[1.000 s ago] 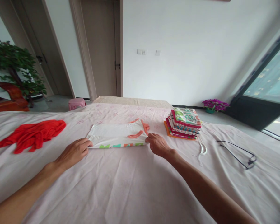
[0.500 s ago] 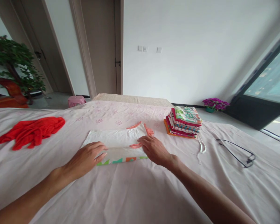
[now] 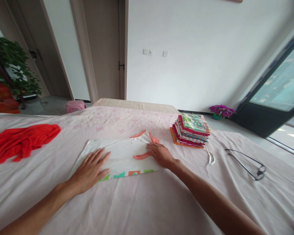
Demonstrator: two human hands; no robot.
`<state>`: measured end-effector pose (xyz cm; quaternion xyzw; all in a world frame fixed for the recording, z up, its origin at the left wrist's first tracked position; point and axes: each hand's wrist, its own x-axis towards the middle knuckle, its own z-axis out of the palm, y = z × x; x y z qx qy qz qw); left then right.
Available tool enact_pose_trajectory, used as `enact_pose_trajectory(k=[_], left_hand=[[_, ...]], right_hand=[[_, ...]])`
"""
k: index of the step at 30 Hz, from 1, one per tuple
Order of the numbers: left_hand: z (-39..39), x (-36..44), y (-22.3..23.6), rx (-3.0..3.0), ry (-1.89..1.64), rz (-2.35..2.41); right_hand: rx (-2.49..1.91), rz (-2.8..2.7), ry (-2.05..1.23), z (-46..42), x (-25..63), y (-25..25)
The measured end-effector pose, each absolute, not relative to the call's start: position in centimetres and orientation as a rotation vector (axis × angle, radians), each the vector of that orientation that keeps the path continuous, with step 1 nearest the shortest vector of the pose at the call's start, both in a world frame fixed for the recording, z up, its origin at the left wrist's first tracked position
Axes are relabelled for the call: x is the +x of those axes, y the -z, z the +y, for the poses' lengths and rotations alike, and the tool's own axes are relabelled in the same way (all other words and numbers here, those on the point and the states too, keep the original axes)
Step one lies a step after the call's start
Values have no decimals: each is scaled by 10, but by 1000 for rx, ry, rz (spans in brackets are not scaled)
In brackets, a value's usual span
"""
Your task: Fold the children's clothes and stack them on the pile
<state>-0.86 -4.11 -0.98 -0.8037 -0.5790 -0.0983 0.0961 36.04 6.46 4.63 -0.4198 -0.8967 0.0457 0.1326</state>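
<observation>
A white garment with orange trim lies flat on a pale pink sheet, well in from the sheet's far edge, its strip of coloured patches along the side nearest the person. The left hand rests palm down on the garment's left part, its grip spread, fingers and thumb apart and pinching nothing. The right hand lies over the trimmed end, fingers stretched out close together; its thumb is hidden, so whether that grip pinches fabric cannot be told. A stack of folded cloths sits just beyond the right hand, toward the sheet's far right corner, white cords trailing beside it. Glasses lie toward the right edge, and a crumpled red cloth toward the far left.
</observation>
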Motion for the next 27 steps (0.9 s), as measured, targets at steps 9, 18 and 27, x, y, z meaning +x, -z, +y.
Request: enact_pose_trajectory(k=[9,18,27], left_hand=[[-42,-7,13,-2351,287,-1705],[-44,-4,7,-2351,293,-1715],[-44,-3,6,-2371,337,-1749]], right_hand=[[-1778,-2156,-242,164,332,-57],[-1793,-2262,-210,185,312,-63],[-1385,-2514,111,144,325,-63]])
